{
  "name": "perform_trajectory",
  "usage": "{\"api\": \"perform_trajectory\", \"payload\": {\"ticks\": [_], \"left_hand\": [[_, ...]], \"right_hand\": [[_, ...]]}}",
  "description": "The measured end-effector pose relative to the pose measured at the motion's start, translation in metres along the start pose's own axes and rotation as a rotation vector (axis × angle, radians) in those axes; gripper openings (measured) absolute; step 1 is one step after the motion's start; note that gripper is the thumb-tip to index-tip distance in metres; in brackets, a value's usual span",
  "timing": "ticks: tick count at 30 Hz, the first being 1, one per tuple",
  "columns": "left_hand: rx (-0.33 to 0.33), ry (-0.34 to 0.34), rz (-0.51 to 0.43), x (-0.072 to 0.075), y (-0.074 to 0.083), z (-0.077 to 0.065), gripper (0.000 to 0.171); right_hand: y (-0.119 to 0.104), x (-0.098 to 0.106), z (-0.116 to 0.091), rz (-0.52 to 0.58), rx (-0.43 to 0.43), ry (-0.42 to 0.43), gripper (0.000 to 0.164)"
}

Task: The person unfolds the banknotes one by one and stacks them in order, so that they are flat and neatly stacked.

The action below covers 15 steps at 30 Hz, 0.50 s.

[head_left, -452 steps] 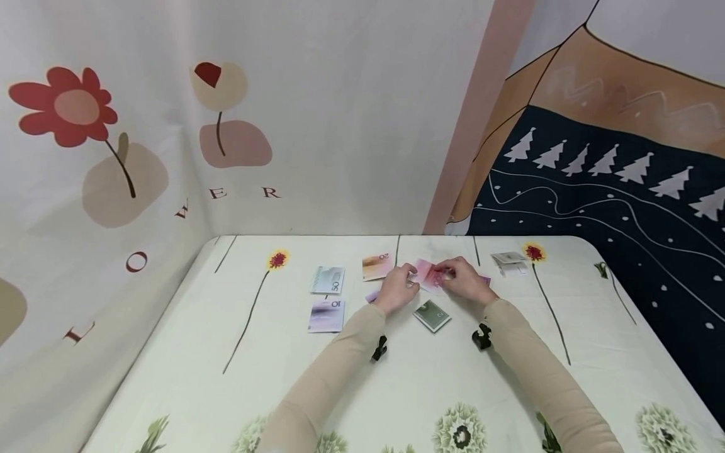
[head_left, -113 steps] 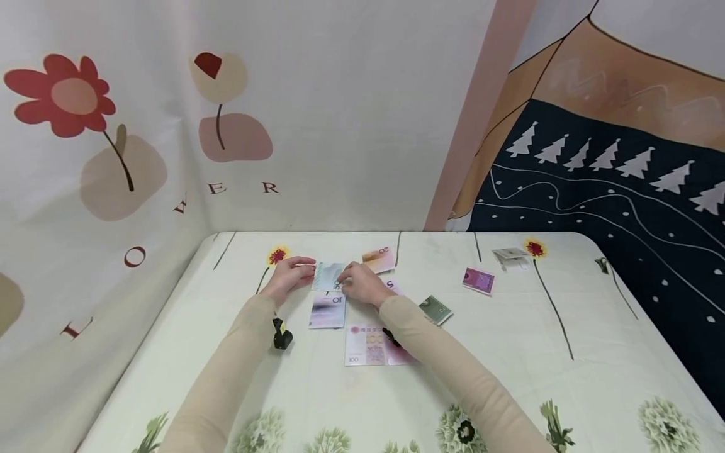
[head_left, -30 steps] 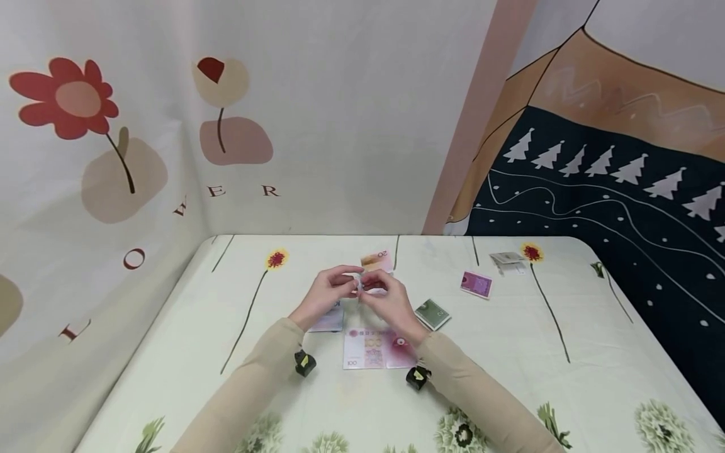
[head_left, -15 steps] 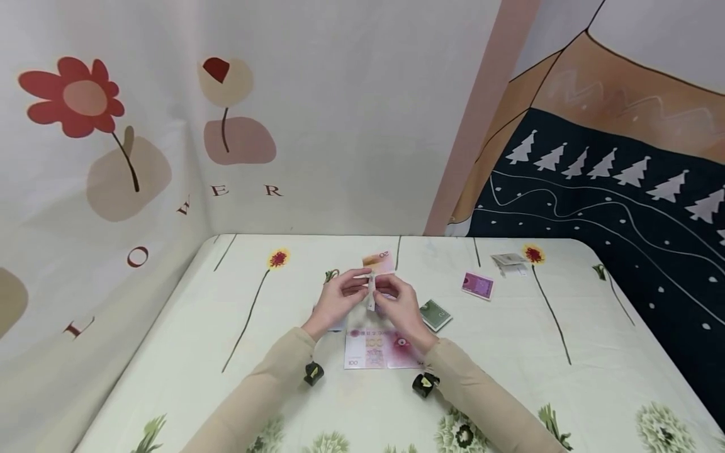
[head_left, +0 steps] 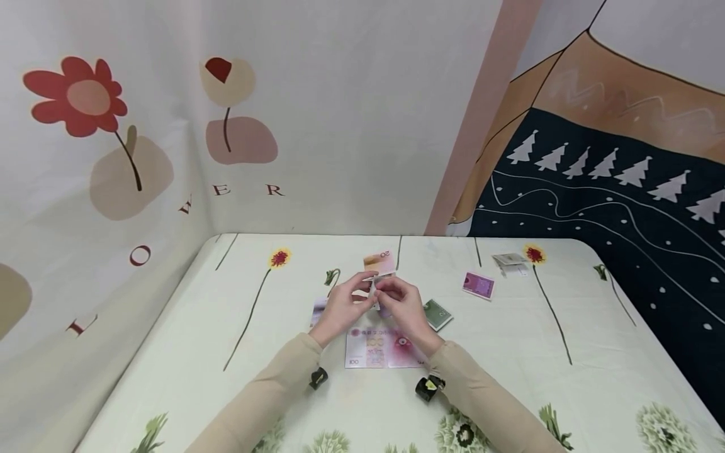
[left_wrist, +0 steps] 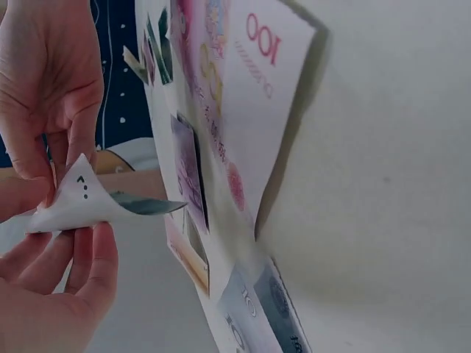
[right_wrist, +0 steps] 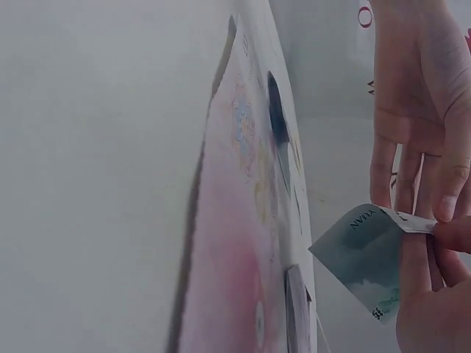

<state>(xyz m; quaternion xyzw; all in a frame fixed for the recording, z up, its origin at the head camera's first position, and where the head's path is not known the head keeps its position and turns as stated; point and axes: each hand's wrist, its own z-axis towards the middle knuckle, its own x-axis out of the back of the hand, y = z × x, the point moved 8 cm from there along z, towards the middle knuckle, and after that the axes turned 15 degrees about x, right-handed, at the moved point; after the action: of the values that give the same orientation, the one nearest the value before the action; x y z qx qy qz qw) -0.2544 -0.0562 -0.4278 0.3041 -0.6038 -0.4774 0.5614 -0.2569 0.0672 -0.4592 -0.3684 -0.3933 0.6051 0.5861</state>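
Observation:
In the head view both hands meet above the middle of the table, holding a teal banknote [head_left: 373, 293] off the cloth. My left hand [head_left: 345, 305] grips it between thumb and fingers; my right hand [head_left: 406, 306] pinches its other side. The left wrist view shows a white corner of the banknote [left_wrist: 77, 197] folded over, with a teal part curling away. Below the hands lies a pink 100 banknote [head_left: 365, 349]. A 10 banknote [head_left: 318, 311] is partly covered by the left hand, and a purple banknote [head_left: 384, 311] shows between the hands.
Behind the hands lies an orange-pink 20 banknote [head_left: 378, 262]. To the right are a folded green banknote [head_left: 437, 314], a small purple banknote [head_left: 478, 285] and a folded grey one [head_left: 510, 259]. Fabric walls [head_left: 340, 157] bound the table [head_left: 187, 390].
Earlier the hands held the pink 100 banknote, which now lies flat in front. The teal 50 banknote has since been lifted off the table, carried right and folded; lately the hands shifted slightly right.

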Motion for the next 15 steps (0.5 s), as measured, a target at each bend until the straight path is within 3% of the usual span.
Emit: {"api": "perform_trajectory", "payload": {"ticks": [5, 9, 15], "left_hand": [[-0.017, -0.008, 0.045, -0.005, 0.000, -0.003, 0.048], [-0.019, -0.009, 0.030, -0.006, -0.002, -0.003, 0.048], [0.071, -0.052, -0.036, -0.007, -0.007, -0.005, 0.060]], "right_hand": [[0.005, 0.003, -0.006, 0.035, -0.066, -0.009, 0.015], [0.007, 0.004, -0.010, 0.068, -0.108, -0.024, 0.012], [0.008, 0.007, -0.013, 0.111, -0.117, -0.036, 0.009]]}}
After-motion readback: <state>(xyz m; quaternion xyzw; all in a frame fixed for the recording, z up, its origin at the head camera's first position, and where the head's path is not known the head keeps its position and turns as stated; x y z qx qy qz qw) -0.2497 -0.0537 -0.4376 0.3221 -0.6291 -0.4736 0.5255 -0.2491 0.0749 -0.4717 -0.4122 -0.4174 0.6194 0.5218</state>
